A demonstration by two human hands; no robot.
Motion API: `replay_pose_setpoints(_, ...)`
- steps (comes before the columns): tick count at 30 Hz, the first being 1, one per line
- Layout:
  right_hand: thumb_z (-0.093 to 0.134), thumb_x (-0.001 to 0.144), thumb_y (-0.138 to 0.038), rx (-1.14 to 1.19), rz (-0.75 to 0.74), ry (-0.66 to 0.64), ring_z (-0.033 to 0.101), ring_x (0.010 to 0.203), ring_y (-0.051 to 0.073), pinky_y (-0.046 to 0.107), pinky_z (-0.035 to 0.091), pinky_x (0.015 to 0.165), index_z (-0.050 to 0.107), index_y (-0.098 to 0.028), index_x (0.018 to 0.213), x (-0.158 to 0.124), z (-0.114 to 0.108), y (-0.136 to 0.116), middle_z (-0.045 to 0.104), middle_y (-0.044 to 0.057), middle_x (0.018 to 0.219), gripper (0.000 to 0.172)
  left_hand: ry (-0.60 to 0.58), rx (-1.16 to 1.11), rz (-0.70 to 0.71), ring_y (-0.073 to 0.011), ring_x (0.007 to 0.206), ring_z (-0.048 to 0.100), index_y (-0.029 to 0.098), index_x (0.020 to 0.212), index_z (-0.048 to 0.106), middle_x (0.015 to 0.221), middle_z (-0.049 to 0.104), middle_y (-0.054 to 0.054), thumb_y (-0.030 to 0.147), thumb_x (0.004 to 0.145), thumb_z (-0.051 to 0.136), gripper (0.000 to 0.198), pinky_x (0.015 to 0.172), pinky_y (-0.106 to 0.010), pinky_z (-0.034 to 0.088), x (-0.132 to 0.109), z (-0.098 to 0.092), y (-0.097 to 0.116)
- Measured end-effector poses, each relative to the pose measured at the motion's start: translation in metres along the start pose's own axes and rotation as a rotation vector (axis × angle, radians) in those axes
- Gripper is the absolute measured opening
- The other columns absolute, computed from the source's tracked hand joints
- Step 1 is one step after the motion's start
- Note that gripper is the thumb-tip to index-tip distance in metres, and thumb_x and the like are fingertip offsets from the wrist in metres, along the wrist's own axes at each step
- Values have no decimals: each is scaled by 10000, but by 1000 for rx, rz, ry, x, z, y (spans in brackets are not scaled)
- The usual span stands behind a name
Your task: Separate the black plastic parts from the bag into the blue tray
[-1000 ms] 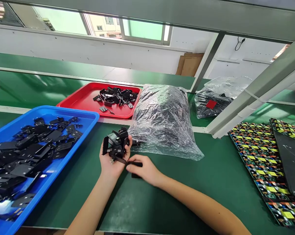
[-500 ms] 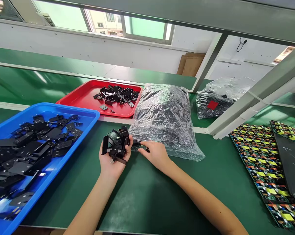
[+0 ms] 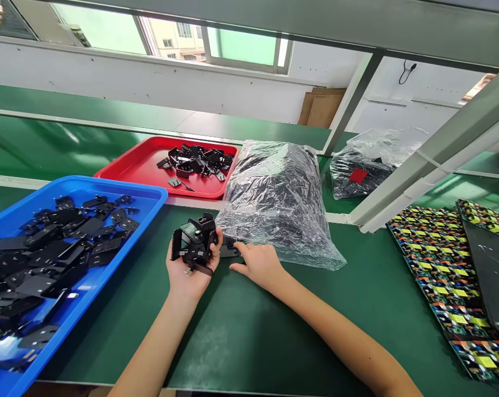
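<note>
A cluster of small black plastic housings (image 3: 194, 240) rests in my left hand (image 3: 193, 273), whose fingers curl around it. Some pieces show a greenish, glossy inside and small metal tabs. Just right of the left fingers is another dark plastic piece (image 3: 227, 248). My right hand (image 3: 259, 264) reaches this piece with its index fingertip, while the thumb stands apart below. Its remaining fingers are mostly hidden. Both hands are over the green table (image 3: 232, 342), in front of a clear plastic bag (image 3: 278, 193) full of dark parts.
At left, a blue tray (image 3: 121, 270) holds many black housings. Behind it, a red tray (image 3: 129, 160) carries smaller black pieces. Stacked circuit boards (image 3: 443, 275) lie at right, beside a slanted metal post (image 3: 435, 154). Another bag (image 3: 360, 173) sits at the back right.
My right thumb has moved down, away from the index finger. The dark piece beside the left fingers has turned and shows a flatter, greyer side. My left hand has hardly moved.
</note>
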State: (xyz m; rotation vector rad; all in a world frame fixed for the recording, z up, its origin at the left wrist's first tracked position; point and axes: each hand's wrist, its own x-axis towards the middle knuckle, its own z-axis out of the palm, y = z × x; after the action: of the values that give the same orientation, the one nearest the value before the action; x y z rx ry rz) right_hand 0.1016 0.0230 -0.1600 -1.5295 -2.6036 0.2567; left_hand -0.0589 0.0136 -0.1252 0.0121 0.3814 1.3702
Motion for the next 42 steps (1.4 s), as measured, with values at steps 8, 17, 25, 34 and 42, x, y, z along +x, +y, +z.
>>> replay_pose_setpoints(8, 563, 842, -441, -84, -11, 3, 645, 699, 196, 252, 355, 525, 516, -191, 995, 0, -2, -1, 668, 40, 812, 297, -5, 10, -10, -244, 945, 616, 189, 1079, 590, 1020, 640, -131, 405, 833, 429, 365, 574, -261, 560, 1, -2, 0)
replay_pose_setpoints(17, 431, 853, -595, -108, 123, 26, 630, 700, 222, 293, 399, 591, 550, -131, 880, 0, 4, -10, 639, 124, 768, 480, 10, 10, -10, -244, 944, 613, 200, 1125, 568, 1021, 634, -126, 427, 837, 428, 393, 559, -266, 561, 1, -1, 0)
replay_pose_setpoints(25, 464, 899, -391, -122, 2, -27, 643, 733, 224, 309, 426, 632, 565, -119, 969, 2, 0, -1, 667, 126, 844, 298, 12, 22, -16, -242, 942, 617, 180, 1090, 584, 1004, 638, -136, 431, 843, 415, 390, 576, -262, 559, 3, -3, 1)
replay_pose_setpoints(34, 554, 845, -386, -94, -125, -144, 656, 796, 230, 289, 430, 631, 609, -179, 1062, 1, -20, 26, 705, 79, 871, 305, 13, 3, -31, -243, 954, 612, 190, 1161, 544, 1032, 631, -135, 445, 841, 415, 428, 583, -265, 561, 5, -6, 1)
replay_pose_setpoints(42, 596, 806, -454, -39, -139, -239, 659, 816, 210, 256, 430, 593, 568, -200, 1176, 0, -30, 34, 715, 47, 887, 450, 24, 21, -14, -248, 952, 607, 182, 1119, 554, 1036, 615, -142, 428, 840, 408, 400, 579, -261, 559, 6, -7, 0)
